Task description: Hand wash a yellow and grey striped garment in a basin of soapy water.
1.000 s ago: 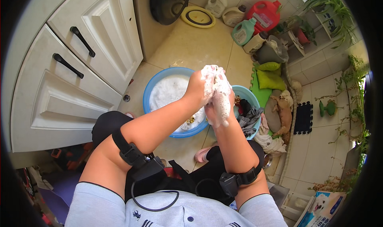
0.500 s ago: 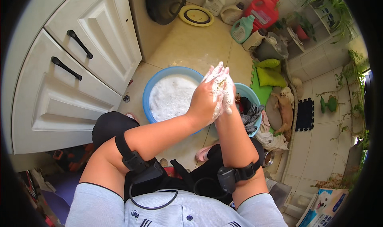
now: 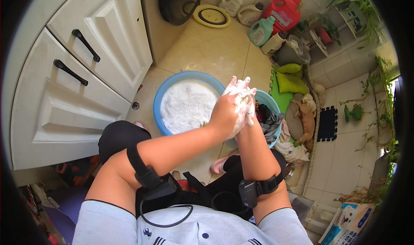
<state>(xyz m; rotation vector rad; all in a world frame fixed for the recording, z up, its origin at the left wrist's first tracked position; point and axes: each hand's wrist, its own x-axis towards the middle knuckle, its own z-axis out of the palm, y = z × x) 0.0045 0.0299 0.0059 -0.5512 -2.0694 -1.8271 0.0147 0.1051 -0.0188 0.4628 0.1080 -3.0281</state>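
- White lather (image 3: 245, 99) covers both hands, just right of the blue basin (image 3: 157, 107) in the head view; more foam (image 3: 189, 107) fills that basin.
- The left forearm slants across the basin's near side. The left hand (image 3: 224, 110) shows its back and is pressed against the right hand (image 3: 249, 115), whose forearm rises from the near right of the basin.
- A few fingertips stick out, slightly spread. Other fingers overlap under lather, so I cannot tell how far each hand is open or whether anything lies between the palms.
- Half a second ago the fingers pointed up together in a steeple; now their tips fan apart. A second ago the lather hung thicker, down to the right wrist.
- Right of the basin, a second basin (image 3: 268, 99) of clothes (image 3: 272, 123) sits close behind the hands. Left of it stands a cabinet (image 3: 69, 111); the left knee (image 3: 123, 139) bounds its near left. Beyond its far rim, bare floor (image 3: 189, 44) runs toward the bottles (image 3: 282, 14).
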